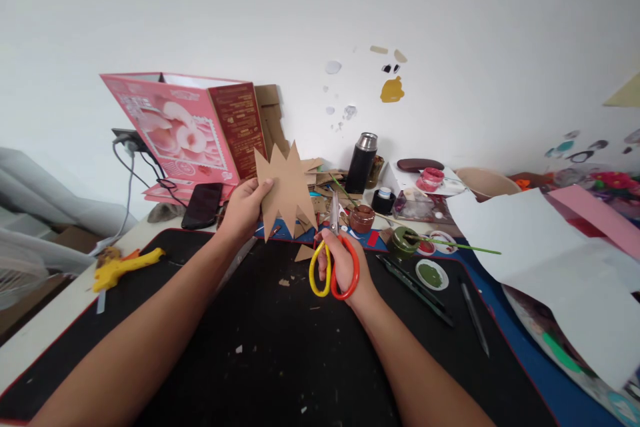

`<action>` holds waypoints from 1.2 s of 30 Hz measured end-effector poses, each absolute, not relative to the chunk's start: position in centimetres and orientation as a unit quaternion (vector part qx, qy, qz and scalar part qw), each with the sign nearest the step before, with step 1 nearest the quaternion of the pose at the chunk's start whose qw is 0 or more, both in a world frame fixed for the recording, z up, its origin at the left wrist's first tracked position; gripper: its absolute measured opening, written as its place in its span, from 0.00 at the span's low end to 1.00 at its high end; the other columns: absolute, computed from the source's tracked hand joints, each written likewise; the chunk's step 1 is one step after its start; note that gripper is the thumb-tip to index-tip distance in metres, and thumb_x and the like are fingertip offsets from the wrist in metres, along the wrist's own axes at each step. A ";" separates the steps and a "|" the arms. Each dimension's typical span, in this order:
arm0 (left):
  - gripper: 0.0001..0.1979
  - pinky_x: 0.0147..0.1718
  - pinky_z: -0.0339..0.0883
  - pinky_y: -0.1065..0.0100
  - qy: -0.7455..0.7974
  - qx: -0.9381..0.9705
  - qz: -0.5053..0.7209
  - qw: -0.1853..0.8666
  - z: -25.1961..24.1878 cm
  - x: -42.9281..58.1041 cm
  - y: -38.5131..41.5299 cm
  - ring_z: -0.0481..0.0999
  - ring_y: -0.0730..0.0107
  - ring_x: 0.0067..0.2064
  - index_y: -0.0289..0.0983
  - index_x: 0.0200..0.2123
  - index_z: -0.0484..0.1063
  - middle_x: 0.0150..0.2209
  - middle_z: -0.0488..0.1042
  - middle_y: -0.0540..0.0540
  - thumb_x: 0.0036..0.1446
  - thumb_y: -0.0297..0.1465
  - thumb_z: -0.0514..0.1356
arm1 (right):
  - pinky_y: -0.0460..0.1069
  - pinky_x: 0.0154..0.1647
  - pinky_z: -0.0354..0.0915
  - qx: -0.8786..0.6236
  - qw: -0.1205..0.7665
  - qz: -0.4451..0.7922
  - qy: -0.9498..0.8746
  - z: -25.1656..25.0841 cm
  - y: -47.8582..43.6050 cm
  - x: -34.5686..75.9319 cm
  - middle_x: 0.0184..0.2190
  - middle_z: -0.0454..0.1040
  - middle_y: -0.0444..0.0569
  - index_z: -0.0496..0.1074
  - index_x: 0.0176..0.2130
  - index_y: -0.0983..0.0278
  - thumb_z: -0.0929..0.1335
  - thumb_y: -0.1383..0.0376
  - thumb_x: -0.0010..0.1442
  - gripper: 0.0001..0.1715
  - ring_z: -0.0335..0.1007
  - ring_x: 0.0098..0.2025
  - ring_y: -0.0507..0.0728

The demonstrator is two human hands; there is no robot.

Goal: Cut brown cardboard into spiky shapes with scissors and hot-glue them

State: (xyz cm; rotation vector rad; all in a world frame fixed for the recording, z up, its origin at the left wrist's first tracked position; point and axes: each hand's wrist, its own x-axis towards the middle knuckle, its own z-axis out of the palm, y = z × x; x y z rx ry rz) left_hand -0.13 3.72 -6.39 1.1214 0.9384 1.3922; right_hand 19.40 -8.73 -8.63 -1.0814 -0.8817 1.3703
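A brown cardboard piece (286, 190) with zigzag points along its top and bottom edges is held up by its left side in my left hand (246, 207), thumb on its face. My right hand (346, 265) grips scissors (355, 273) with one red and one yellow handle loop. Their blades point away from me, to the right of the cardboard and apart from it. Below the cardboard, a small triangular scrap (304, 253) lies at the black mat's (280, 360) far edge.
A pink box (180, 127) and a phone (202, 205) stand and lie at the left, near a yellow glue gun (125, 268). Behind are a black thermos (361, 163) and cardboard scraps. Paint jars (404, 240), pens (474, 317) and white paper (545, 247) are at the right.
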 end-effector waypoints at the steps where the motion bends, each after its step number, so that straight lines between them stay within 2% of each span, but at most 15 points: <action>1: 0.29 0.29 0.77 0.64 0.392 0.473 0.581 0.535 -6.4 0.0 3.7 0.85 0.57 0.32 0.35 0.44 0.80 0.34 0.86 0.41 0.49 0.51 0.77 | 0.44 0.15 0.61 -0.458 0.560 0.579 -0.375 -8.6 -8.8 19.4 0.15 0.68 0.38 0.74 0.38 0.63 0.76 0.40 0.58 0.30 0.63 0.14 0.51; 7: 0.27 0.23 0.71 0.68 0.402 0.484 0.559 0.540 -6.5 0.4 3.2 0.82 0.62 0.27 0.35 0.42 0.80 0.32 0.85 0.42 0.51 0.51 0.76 | 0.45 0.16 0.63 -0.457 0.560 0.567 -0.395 -8.7 -8.9 19.4 0.15 0.69 0.39 0.74 0.37 0.62 0.76 0.40 0.60 0.29 0.63 0.14 0.52; 22: 0.25 0.30 0.77 0.62 0.407 0.489 0.558 0.533 -6.3 0.4 2.9 0.86 0.52 0.34 0.36 0.40 0.81 0.31 0.85 0.42 0.50 0.50 0.77 | 0.44 0.15 0.61 -0.468 0.545 0.562 -0.410 -9.0 -8.8 19.1 0.14 0.68 0.37 0.71 0.36 0.60 0.75 0.44 0.60 0.24 0.62 0.13 0.52; 29: 0.25 0.29 0.76 0.64 0.407 0.486 0.561 0.532 -6.3 0.3 3.0 0.85 0.54 0.33 0.37 0.37 0.79 0.29 0.84 0.43 0.48 0.51 0.78 | 0.44 0.15 0.61 -0.475 0.530 0.557 -0.429 -8.9 -9.0 19.0 0.14 0.69 0.37 0.72 0.38 0.60 0.74 0.45 0.61 0.22 0.63 0.13 0.52; 36: 0.29 0.33 0.78 0.60 0.412 0.475 0.570 0.529 -6.5 0.2 3.4 0.85 0.55 0.34 0.37 0.40 0.77 0.32 0.84 0.43 0.47 0.52 0.77 | 0.44 0.15 0.60 -0.476 0.525 0.560 -0.430 -9.1 -9.0 18.9 0.14 0.69 0.37 0.73 0.38 0.61 0.73 0.46 0.61 0.22 0.64 0.13 0.52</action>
